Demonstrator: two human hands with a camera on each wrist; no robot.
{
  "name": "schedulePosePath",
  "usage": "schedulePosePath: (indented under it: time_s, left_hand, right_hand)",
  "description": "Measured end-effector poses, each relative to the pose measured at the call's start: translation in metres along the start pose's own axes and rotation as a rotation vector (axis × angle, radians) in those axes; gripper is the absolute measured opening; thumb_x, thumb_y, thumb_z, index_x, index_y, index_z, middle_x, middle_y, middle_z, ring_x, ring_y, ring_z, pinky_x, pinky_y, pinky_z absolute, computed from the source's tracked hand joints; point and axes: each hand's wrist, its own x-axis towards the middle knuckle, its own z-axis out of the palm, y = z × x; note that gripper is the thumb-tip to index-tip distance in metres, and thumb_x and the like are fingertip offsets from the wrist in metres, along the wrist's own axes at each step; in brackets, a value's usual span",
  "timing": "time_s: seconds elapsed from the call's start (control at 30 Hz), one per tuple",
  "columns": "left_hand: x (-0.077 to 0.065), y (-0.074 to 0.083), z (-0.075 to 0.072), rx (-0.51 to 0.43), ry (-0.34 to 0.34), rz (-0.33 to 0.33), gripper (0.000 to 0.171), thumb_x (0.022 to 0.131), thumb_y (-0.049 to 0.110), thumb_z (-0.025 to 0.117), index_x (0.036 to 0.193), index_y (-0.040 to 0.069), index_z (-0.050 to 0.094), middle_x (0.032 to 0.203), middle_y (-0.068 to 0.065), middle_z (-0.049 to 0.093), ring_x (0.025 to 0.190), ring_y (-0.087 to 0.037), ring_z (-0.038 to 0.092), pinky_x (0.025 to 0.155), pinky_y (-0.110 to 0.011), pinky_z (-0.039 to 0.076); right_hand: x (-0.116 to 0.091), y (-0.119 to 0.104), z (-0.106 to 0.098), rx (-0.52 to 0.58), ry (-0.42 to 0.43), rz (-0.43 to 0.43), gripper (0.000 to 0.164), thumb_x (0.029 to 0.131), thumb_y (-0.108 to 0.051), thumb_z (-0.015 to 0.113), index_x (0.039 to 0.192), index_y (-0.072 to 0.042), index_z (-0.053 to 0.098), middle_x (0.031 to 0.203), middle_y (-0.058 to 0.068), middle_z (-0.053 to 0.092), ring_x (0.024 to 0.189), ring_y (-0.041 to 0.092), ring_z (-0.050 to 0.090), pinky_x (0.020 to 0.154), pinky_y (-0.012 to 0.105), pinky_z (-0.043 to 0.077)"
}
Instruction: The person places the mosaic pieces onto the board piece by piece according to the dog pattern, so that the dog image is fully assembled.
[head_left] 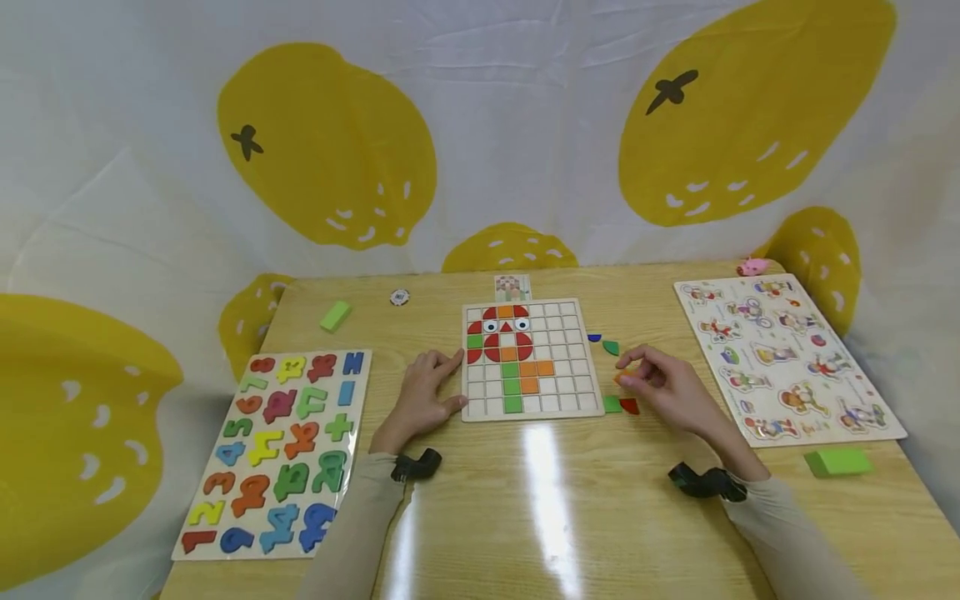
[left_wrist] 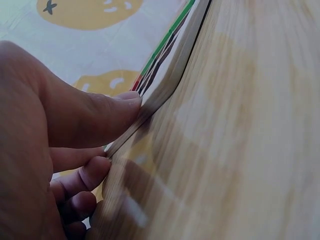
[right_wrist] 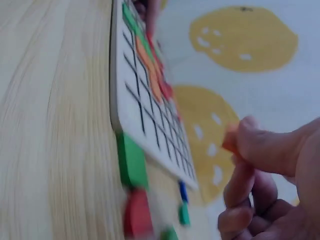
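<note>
A white grid puzzle board (head_left: 558,392) lies in the middle of the wooden table (head_left: 555,517), partly filled with red, green and orange tiles. My left hand (head_left: 450,383) rests flat beside it. Its thumb (left_wrist: 100,115) and index finger touch the board's left edge (left_wrist: 170,65). My right hand (head_left: 630,372) hovers just right of the board and pinches a small orange piece (head_left: 621,379) (right_wrist: 231,140). Below that hand lie a green square (head_left: 612,404) (right_wrist: 131,160) and a red piece (head_left: 630,406) (right_wrist: 137,212). Farther back are a blue piece (head_left: 594,337) and a green piece (head_left: 611,347).
A number puzzle board (head_left: 281,450) lies at the left. A figure peg puzzle (head_left: 787,358) lies at the right. Green blocks sit at the back left (head_left: 335,316) and front right (head_left: 837,461). A round token (head_left: 400,297), a card (head_left: 512,287) and a pink toy (head_left: 752,267) sit along the back.
</note>
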Motion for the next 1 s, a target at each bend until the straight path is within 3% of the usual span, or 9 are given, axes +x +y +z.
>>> schedulePosePath:
  time_s: [0.13, 0.27, 0.4, 0.53, 0.7, 1.0]
  left_hand:
    - [0.001, -0.001, 0.003, 0.006, -0.006, -0.013, 0.079, 0.079, 0.033, 0.074, 0.150, 0.018, 0.043, 0.109, -0.002, 0.048, 0.096, -0.020, 0.038, 0.089, -0.039, 0.030]
    - [0.002, -0.001, 0.005, 0.017, -0.023, -0.021, 0.080, 0.079, 0.035, 0.074, 0.151, 0.020, 0.042, 0.110, -0.001, 0.048, 0.097, -0.019, 0.038, 0.089, -0.039, 0.030]
    - [0.003, -0.001, 0.004, 0.014, -0.029, -0.029, 0.080, 0.079, 0.035, 0.074, 0.151, 0.020, 0.042, 0.110, 0.000, 0.048, 0.096, -0.018, 0.038, 0.087, -0.038, 0.029]
    - [0.004, 0.000, 0.001, 0.018, -0.022, -0.027, 0.080, 0.079, 0.035, 0.074, 0.151, 0.020, 0.042, 0.110, 0.000, 0.048, 0.096, -0.018, 0.038, 0.087, -0.037, 0.029]
    - [0.005, 0.003, 0.000, 0.023, -0.025, -0.024, 0.079, 0.080, 0.035, 0.074, 0.151, 0.020, 0.042, 0.110, 0.000, 0.048, 0.097, -0.018, 0.038, 0.088, -0.037, 0.030]
    - [0.003, 0.004, -0.001, 0.017, -0.029, -0.045, 0.079, 0.080, 0.034, 0.074, 0.151, 0.019, 0.043, 0.109, -0.001, 0.048, 0.098, -0.019, 0.038, 0.088, -0.038, 0.029]
  right_hand:
    - [0.022, -0.012, 0.029, 0.090, -0.022, 0.030, 0.025, 0.083, -0.023, 0.079, 0.104, -0.014, 0.068, 0.083, 0.002, 0.066, 0.069, 0.018, 0.064, 0.060, 0.025, 0.051]
    - [0.036, -0.017, 0.055, 0.013, -0.035, 0.016, 0.033, 0.074, -0.025, 0.086, 0.100, -0.013, 0.070, 0.082, -0.001, 0.064, 0.068, 0.013, 0.058, 0.060, 0.023, 0.048]
    - [0.044, -0.018, 0.071, -0.082, -0.031, -0.032, 0.037, 0.071, -0.031, 0.088, 0.098, -0.013, 0.071, 0.080, -0.002, 0.063, 0.065, 0.011, 0.051, 0.060, 0.023, 0.043]
    - [0.047, -0.019, 0.076, -0.100, -0.039, -0.064, 0.039, 0.071, -0.035, 0.088, 0.101, -0.014, 0.072, 0.081, -0.004, 0.063, 0.064, 0.011, 0.050, 0.059, 0.025, 0.041]
    - [0.046, -0.019, 0.074, -0.092, -0.060, -0.037, 0.027, 0.077, -0.029, 0.085, 0.098, -0.017, 0.073, 0.081, -0.010, 0.064, 0.066, 0.008, 0.054, 0.060, 0.023, 0.045]
    - [0.046, -0.022, 0.070, -0.068, -0.091, -0.032, 0.023, 0.080, -0.027, 0.083, 0.097, -0.015, 0.074, 0.083, -0.008, 0.065, 0.069, 0.011, 0.056, 0.062, 0.024, 0.046]
